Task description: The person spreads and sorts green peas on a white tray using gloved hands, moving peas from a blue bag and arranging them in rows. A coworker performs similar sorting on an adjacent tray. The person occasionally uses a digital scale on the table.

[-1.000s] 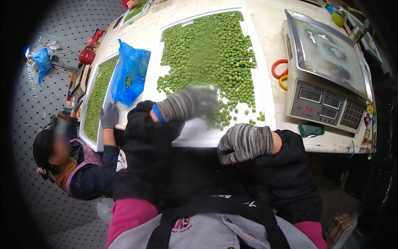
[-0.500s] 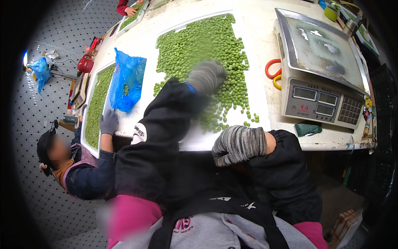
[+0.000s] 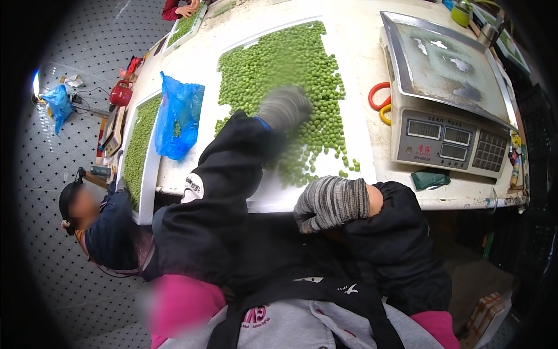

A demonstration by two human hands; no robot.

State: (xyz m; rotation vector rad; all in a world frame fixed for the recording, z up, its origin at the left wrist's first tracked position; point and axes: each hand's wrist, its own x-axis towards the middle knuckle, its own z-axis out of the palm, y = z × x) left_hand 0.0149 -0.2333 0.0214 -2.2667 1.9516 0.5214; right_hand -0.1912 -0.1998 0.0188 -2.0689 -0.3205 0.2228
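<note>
Cup green peas (image 3: 325, 116) in the white tray (image 3: 357, 131) at 12 o'clock from beneath, as likely light, slippery and bruisable, with left hand (image 3: 285, 109) too blurred to tell finger spread and right hand (image 3: 332, 203) at 4 o'clock, fingers curled together.

Floor (image 3: 99, 46): pale grey tiles, small dark spots in a regular pattern. Desk (image 3: 363, 49): off-white, stained, front edge chipped. Bright bluish light (image 3: 36, 83) far left.
</note>
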